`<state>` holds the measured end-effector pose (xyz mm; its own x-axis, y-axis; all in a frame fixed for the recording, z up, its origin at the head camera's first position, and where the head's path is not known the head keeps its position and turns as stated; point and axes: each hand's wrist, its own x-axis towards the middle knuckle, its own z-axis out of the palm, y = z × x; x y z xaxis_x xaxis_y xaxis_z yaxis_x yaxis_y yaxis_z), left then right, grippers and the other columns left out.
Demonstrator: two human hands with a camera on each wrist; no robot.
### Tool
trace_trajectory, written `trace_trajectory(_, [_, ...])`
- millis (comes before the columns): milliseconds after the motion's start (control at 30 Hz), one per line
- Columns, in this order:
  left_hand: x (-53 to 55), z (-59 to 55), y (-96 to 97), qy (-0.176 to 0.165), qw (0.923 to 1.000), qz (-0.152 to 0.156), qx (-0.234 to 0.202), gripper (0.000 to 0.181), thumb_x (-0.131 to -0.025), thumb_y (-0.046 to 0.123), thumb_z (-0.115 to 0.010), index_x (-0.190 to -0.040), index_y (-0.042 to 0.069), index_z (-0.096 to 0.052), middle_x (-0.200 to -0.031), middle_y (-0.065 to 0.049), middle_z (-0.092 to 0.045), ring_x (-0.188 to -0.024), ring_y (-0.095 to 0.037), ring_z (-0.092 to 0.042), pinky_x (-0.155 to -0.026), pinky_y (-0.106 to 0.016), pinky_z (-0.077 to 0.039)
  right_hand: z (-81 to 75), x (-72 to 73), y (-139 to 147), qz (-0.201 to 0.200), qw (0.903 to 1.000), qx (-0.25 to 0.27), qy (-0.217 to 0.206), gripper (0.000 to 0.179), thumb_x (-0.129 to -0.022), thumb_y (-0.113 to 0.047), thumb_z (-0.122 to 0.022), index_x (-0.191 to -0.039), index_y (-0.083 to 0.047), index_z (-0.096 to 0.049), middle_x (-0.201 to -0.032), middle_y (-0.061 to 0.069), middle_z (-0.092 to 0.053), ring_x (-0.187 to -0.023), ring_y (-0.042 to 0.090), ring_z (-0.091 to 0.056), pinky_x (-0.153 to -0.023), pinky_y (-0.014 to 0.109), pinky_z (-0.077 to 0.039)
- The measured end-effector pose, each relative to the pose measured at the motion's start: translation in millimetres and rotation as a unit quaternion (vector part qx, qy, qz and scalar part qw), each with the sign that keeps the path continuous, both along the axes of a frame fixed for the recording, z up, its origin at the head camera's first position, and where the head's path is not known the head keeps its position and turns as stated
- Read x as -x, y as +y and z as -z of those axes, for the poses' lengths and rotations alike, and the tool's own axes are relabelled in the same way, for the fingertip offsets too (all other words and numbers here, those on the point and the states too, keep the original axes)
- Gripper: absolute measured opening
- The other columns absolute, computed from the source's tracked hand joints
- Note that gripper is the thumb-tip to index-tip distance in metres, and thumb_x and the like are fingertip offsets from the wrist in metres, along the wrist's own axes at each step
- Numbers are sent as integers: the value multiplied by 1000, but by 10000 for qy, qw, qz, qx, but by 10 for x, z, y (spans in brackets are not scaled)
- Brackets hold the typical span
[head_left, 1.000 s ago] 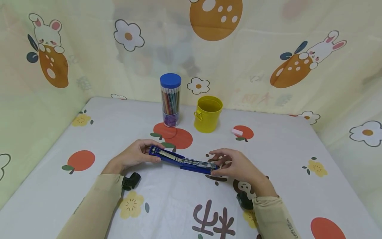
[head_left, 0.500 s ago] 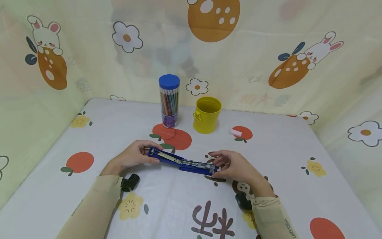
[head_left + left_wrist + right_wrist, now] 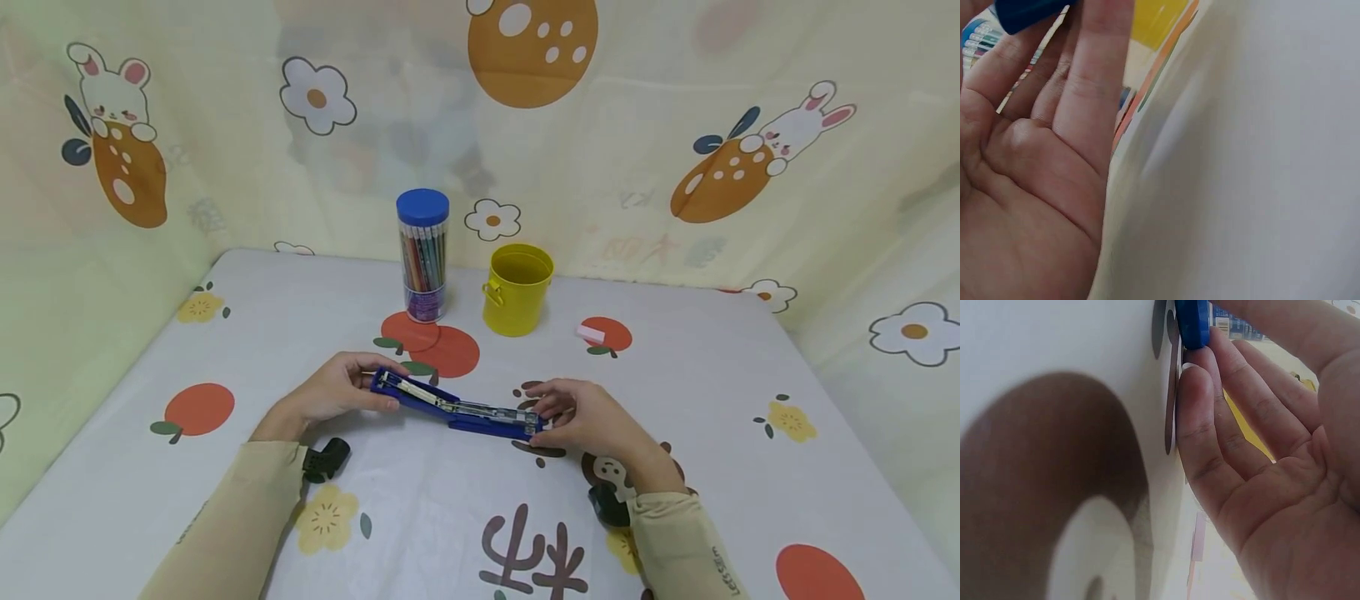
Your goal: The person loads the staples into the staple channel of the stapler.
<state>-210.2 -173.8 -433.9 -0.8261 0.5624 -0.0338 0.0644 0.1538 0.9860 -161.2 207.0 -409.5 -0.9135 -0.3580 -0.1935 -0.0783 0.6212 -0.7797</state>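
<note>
A blue stapler, unfolded so its metal insides face up, spans the gap between both hands at the middle of the table. My left hand pinches its left end between thumb and fingers. At the other end, my right hand pinches the right tip. Only a corner of the stapler shows at the top of the left wrist view, above the palm. In the right wrist view the blue end sits by the fingertips, and the other fingers are loosely bent near the tablecloth.
Behind the stapler stand a clear tube of pencils with a blue lid and a yellow bucket. A pale pink eraser-like block lies to the right of the bucket. The patterned tablecloth covers the table; a printed curtain hangs behind.
The hands keep their hold on the stapler, which stays unfolded. The whole scene shifts slightly left and down in the view; the right hand's fingers shift very little.
</note>
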Motion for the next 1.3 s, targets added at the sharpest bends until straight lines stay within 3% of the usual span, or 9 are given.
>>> trace_trajectory(267, [-10, -59, 91, 76, 9998, -55, -160, 47, -81, 4, -84, -124, -3, -66, -119, -22, -67, -96, -28, -69, -80, -29, -54, 30, 14, 30, 42, 10000, -8, -43, 58, -77, -18, -90, -130, -13, -66, -105, 0, -68, -97, 20, -64, -83, 35, -56])
trace_trajectory(500, [-30, -112, 210, 174, 9963, -23, -846, 50, -79, -9, -80, -125, -14, -60, -113, -17, -71, -94, -23, -71, -81, -30, -56, 39, 12, 49, 39, 10000, 22, 0, 59, -77, -18, -90, -130, -13, -65, -103, 0, -68, -95, 21, -64, -82, 34, -56])
trace_trajectory(667, [-64, -178, 339, 286, 9939, -125, -1060, 48, -78, -11, -79, -123, -12, -61, -105, -13, -73, -92, -23, -72, -82, -34, -57, 28, 17, 56, 19, 9999, 98, 15, 61, -77, -16, -90, -132, -13, -64, -104, 0, -68, -95, 21, -64, -82, 34, -56])
trace_trajectory(867, [-108, -296, 565, 611, 9950, -269, -749, 47, -79, -5, -82, -123, -4, -66, -103, -16, -71, -82, -24, -68, -77, -30, -56, 16, 22, 51, -61, 9998, 186, 49, 63, -78, -14, -89, -135, -13, -62, -105, 1, -69, -95, 21, -65, -82, 34, -56])
trace_trajectory(1000, [-104, -358, 788, 1026, 9942, -106, -294, 43, -80, 4, -84, -121, 3, -70, -98, -11, -70, -80, -25, -63, -72, -29, -55, 11, 19, 47, 5, 9999, 143, -51, 65, -78, -15, -89, -136, -15, -61, -106, 0, -69, -96, 21, -65, -82, 35, -56])
trace_trajectory(1167, [-94, -392, 1051, 1674, 9852, 258, 269, 38, -83, 15, -85, -118, 9, -74, -86, -4, -66, -77, -22, -59, -70, -30, -53, 21, 23, 51, 73, 9999, 47, -62, 67, -78, -16, -89, -138, -16, -59, -106, 0, -69, -97, 21, -65, -84, 36, -56])
trace_trajectory(1300, [-98, -364, 1177, 1974, 9782, 354, 537, 35, -83, 22, -85, -116, 15, -76, -87, 4, -66, -78, -18, -56, -69, -32, -49, 34, 28, 46, 139, 9999, 46, -54, 70, -77, -16, -90, -139, -14, -57, -105, 1, -70, -94, 20, -65, -84, 36, -56])
